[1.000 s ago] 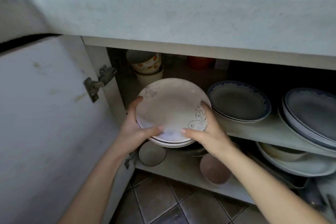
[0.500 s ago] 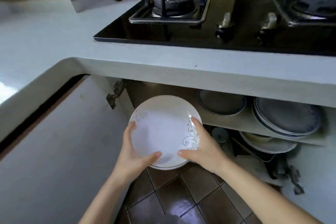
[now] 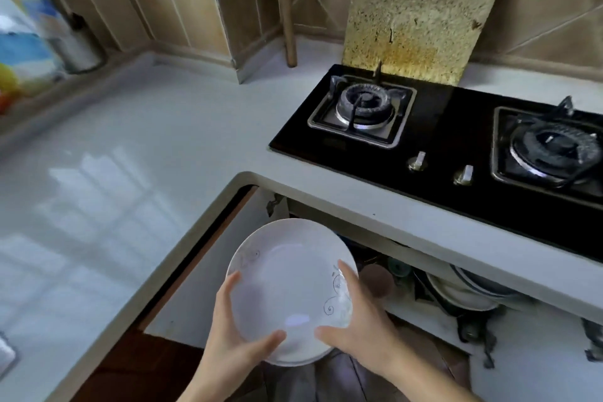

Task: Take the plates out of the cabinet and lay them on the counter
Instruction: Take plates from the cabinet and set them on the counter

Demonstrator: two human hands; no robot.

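A small stack of white plates (image 3: 287, 287) with a grey scroll pattern hangs in front of the open cabinet (image 3: 424, 287), below counter height. My left hand (image 3: 235, 333) grips the stack's left rim, thumb on top. My right hand (image 3: 355, 323) grips the right rim the same way. More plates (image 3: 463, 294) lie inside the cabinet, partly hidden under the counter edge. The white counter (image 3: 124, 173) spreads to the left and far side.
A black gas hob (image 3: 456, 140) with two burners fills the counter at right. The cabinet door (image 3: 208, 271) stands open at left. A stained board (image 3: 421, 10) and a wooden stick (image 3: 287, 3) lean on the tiled wall. A container (image 3: 78, 46) stands at far left.
Both hands have drawn the plate stack out of the cabinet and lifted it. My view has risen from the shelves to the countertop and hob.
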